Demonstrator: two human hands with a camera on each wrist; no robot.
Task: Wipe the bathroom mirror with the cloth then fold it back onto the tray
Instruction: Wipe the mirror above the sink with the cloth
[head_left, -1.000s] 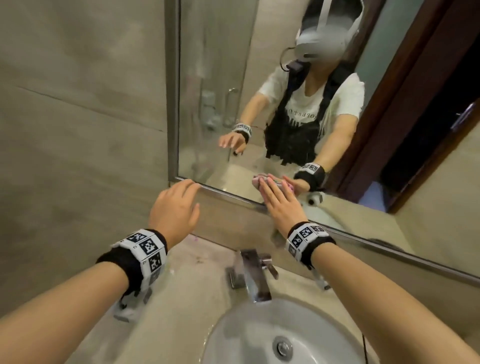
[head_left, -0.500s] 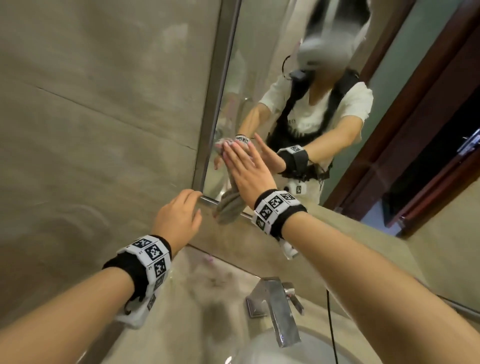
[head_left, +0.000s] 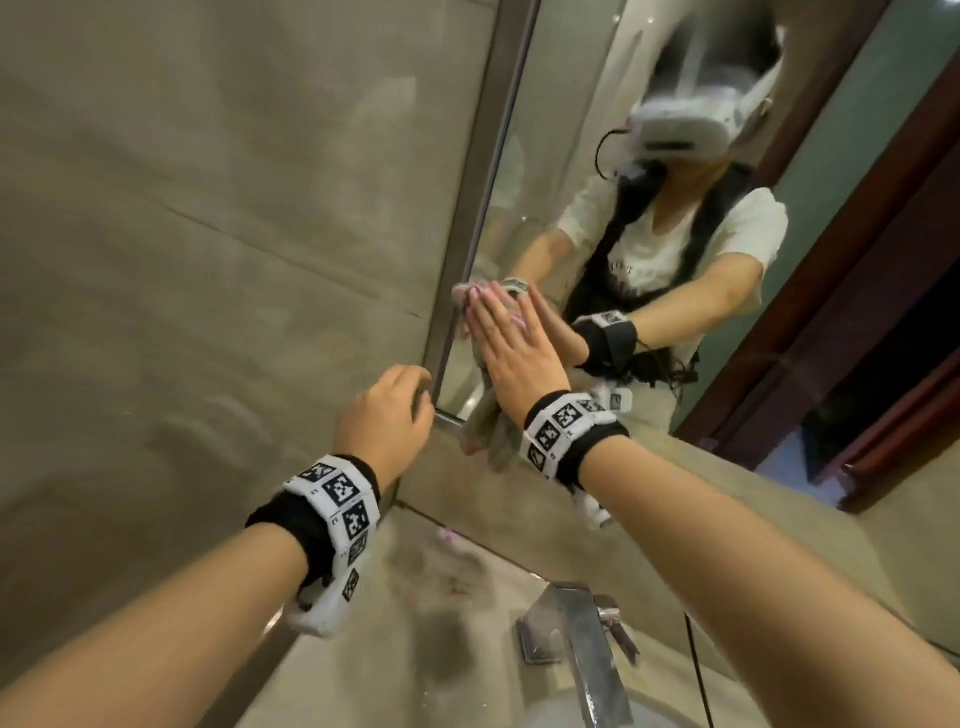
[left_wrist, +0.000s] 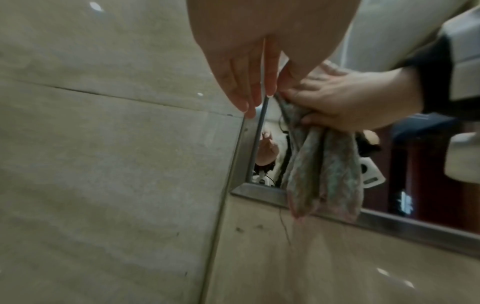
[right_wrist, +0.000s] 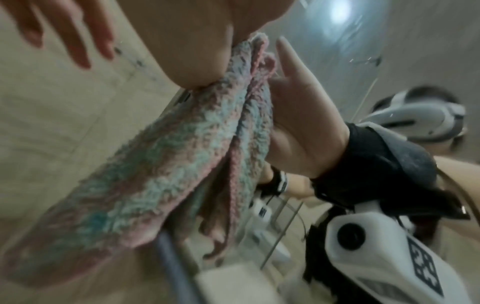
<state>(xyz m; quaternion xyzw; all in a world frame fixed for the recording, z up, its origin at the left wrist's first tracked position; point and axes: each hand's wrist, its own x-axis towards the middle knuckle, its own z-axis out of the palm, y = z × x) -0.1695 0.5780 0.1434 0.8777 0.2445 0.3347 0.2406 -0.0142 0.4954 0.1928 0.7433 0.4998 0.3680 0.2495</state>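
A person's right hand (head_left: 511, 358), fingers straight, presses the cloth (head_left: 485, 423) against the mirror (head_left: 571, 156) near its lower left corner; left hand (head_left: 387, 415), loosely curled, holds nothing. The dangling cloth could slip free.

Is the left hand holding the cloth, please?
No, the right hand presses the cloth flat on the mirror, while the left hand rests at the frame's corner.

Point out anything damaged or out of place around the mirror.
A loose thread dangles from the frayed lower edge of the cloth the right hand presses to the mirror. Otherwise nothing stands out.
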